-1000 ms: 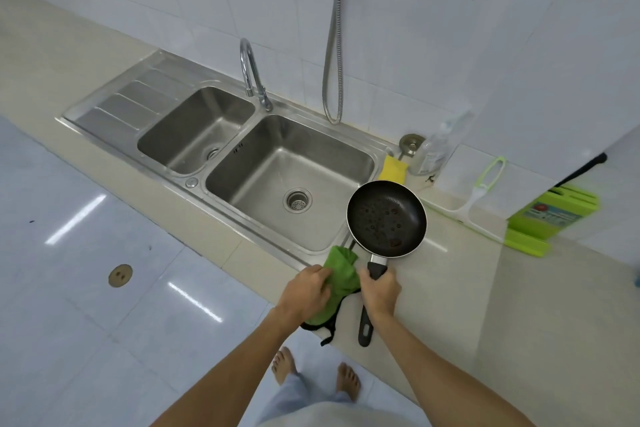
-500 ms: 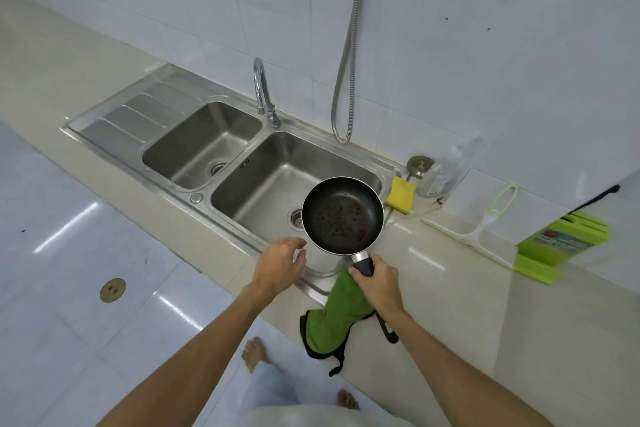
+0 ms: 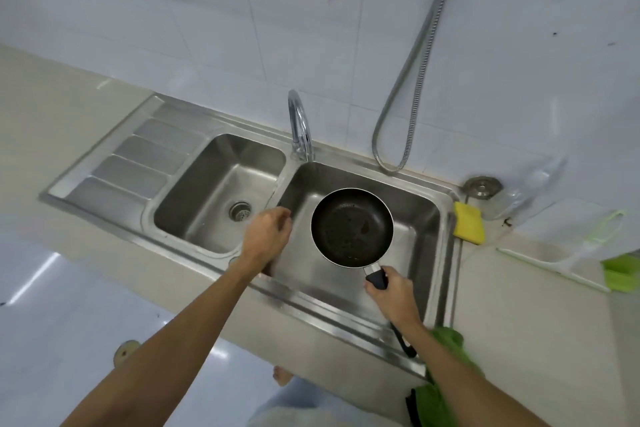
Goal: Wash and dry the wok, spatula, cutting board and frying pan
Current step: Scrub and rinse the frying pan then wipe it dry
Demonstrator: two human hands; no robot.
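Note:
A small black frying pan (image 3: 351, 227) with greasy specks inside hangs level over the right sink basin (image 3: 426, 218). My right hand (image 3: 393, 295) grips its black handle near the pan. My left hand (image 3: 266, 236) hovers over the divider between the two basins, left of the pan, fingers loosely curled and holding nothing. A green cloth (image 3: 446, 381) lies on the counter edge under my right forearm. The white cutting board (image 3: 554, 260) with a green handle lies on the counter at right. Wok and spatula are out of view.
A chrome tap (image 3: 299, 125) stands behind the divider. The left basin (image 3: 221, 191) adjoins a ribbed drainboard (image 3: 138, 163). A yellow sponge (image 3: 469, 227) and a clear bottle (image 3: 530, 191) sit at the sink's right end. A metal shower hose (image 3: 408, 107) hangs on the wall.
My right hand carried the pan from the counter leftward over the right basin. My left hand let go of the green cloth and moved up beside the pan.

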